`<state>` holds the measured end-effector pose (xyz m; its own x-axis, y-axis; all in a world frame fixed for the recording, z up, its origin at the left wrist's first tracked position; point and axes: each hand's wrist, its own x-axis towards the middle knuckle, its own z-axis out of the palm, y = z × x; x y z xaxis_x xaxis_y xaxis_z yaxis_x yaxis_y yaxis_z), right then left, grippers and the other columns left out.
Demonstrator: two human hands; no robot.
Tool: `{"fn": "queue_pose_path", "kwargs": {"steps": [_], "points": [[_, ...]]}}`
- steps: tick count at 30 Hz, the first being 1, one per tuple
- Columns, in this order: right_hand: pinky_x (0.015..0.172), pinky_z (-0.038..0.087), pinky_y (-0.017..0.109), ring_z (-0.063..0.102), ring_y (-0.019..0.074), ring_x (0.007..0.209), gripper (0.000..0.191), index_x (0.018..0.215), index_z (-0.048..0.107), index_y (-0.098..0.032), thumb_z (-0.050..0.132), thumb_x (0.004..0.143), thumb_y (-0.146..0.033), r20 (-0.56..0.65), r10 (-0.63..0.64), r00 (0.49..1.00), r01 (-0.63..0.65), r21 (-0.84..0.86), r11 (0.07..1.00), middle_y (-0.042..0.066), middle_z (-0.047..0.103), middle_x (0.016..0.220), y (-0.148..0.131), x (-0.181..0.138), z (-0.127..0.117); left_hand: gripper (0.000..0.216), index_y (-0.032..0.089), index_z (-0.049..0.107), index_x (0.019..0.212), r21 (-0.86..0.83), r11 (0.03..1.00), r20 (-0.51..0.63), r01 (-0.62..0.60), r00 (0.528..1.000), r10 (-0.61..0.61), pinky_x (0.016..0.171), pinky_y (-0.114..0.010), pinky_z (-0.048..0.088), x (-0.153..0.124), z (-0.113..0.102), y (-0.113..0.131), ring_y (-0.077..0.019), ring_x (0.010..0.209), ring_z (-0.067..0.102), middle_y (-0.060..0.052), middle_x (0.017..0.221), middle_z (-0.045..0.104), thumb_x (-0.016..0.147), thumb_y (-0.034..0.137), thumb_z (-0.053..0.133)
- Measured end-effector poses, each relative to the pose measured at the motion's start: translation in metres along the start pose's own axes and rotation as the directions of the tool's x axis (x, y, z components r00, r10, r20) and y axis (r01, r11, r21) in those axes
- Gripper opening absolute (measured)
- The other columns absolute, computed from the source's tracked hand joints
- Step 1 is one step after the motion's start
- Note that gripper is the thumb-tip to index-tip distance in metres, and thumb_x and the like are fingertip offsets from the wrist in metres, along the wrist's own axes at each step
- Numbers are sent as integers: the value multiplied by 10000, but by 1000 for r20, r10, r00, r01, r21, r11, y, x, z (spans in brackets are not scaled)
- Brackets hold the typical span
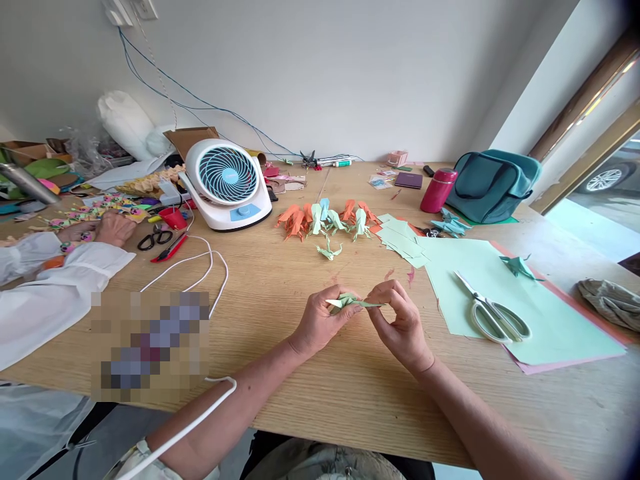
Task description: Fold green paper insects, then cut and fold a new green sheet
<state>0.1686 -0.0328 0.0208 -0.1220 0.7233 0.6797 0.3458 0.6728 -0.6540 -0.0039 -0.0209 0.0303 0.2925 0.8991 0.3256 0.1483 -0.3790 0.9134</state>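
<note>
A pale green folded paper crane [345, 302] is held between both hands above the near part of the table. My left hand [321, 319] is closed round its body. With thumb and fingers pinched, my right hand [400, 319] grips its thin pointed end on the right. Just beyond lies another light green paper crane [329, 251]. Behind that stand several folded cranes, among them orange ones [294, 220] and mint ones [360, 223]. Square sheets of green paper [400, 239] are fanned out to their right.
White-handled scissors [493, 317] rest on large green sheets [465, 267] at the right, near a teal crane [520, 267]. A white fan [230, 183], pink bottle [439, 190] and teal bag [493, 183] stand farther back. At left, a co-worker's hands [115, 229] are near black scissors [155, 237]. A white cable [220, 280] crosses the table.
</note>
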Motion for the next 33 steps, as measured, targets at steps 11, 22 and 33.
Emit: {"fn": "queue_pose_path", "kwargs": {"steps": [11,22,33], "points": [[644,403,296,471,155,702,137,792,573,-218,608,897,-299,58,288,956,-294,201,934,8,520,752,4,-2,4,98,168,673,885,164,963,-41,-215,974,225,688,-221,435,-1,-3,-7,-116,697,568,-14,768,658,880,260,641],[778,405,285,492,148,784,179,903,707,-212,705,811,-365,567,471,676,-736,542,404,9,554,772,17,3,-9,51,171,681,893,168,922,13,-349,936,352,740,-253,471,8,-14,-10,-137,770,628,-41,813,682,881,179,632],[698,397,244,473,108,692,235,748,665,-178,759,782,-390,686,486,541,-837,497,230,-2,553,719,24,3,-11,57,150,696,885,93,942,155,-322,939,306,734,-253,474,11,-16,-11,-142,781,631,-57,832,680,868,173,647]]}}
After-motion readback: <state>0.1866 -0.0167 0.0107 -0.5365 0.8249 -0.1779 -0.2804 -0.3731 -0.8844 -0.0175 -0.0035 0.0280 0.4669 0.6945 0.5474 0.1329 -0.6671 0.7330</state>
